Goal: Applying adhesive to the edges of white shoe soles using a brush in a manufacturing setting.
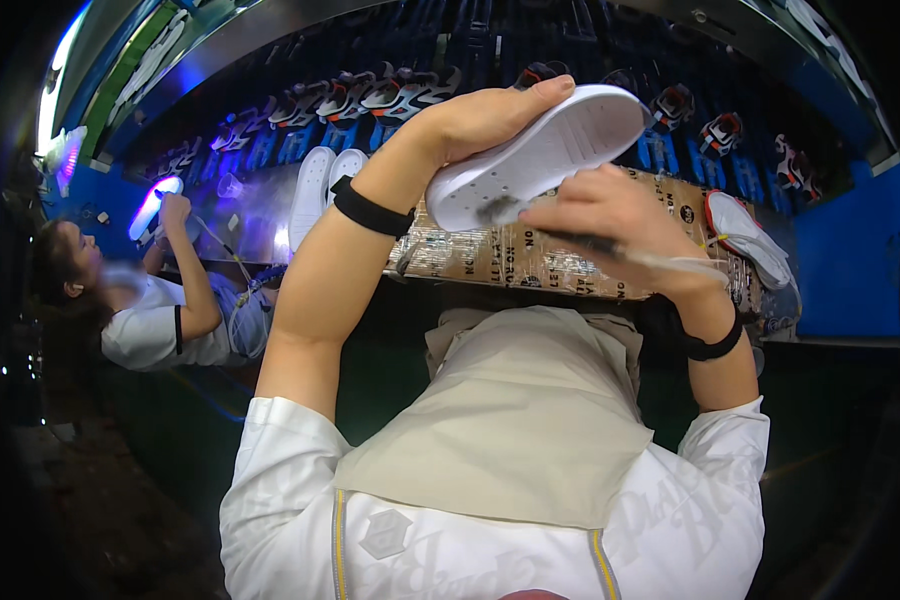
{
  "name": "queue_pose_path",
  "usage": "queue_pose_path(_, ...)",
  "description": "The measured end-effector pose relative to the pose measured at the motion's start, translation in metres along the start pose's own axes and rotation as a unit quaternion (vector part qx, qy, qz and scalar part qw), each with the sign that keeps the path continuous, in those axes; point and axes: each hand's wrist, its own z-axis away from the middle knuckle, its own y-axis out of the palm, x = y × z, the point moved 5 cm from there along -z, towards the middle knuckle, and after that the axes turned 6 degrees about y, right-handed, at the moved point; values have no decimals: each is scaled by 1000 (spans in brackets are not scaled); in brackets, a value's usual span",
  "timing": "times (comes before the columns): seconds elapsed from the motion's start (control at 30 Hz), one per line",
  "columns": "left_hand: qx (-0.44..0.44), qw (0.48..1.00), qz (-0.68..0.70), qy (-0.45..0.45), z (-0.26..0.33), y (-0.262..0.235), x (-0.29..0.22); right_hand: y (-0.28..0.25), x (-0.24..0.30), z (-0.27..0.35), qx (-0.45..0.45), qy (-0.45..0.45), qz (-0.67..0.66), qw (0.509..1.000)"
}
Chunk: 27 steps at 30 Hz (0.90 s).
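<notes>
Your left hand [480, 115] is gripping a white shoe sole [540, 155] raised above the brown printed cardboard sheet [530, 262] on the counter [260, 215], while your right hand [610, 215] is clasping a brush [590, 242] against it.

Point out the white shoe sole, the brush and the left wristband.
white shoe sole [545, 150], head view, middle of its underside.
brush [625, 250], head view, on its handle.
left wristband [370, 212], head view, black band.

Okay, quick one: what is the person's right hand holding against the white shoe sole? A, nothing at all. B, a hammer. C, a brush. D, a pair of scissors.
C: the right hand grips a thin-handled brush whose dark bristle tip rests on the white shoe sole held up by the left hand.
</notes>
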Motion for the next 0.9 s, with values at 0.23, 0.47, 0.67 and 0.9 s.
queue_pose_path(0.23, -22, 998, 46, 34, -1, -10, 35, -9, -11, -3, -2, 84, -19, 996)
queue_pose_path(0.47, -113, 962, 234, 85, 10, -24, 88, 1, -15, 6, 5, 28, -150, 988)
queue_pose_path(0.67, -179, 729, 615, 243, 58, -7, 159, 13, -49, 29, -131, 184, -262, 938)
queue_pose_path(0.9, 1, 688, 717, 108, 105, 67, 230, 74, -98, 52, -220, 318, -424, 819)
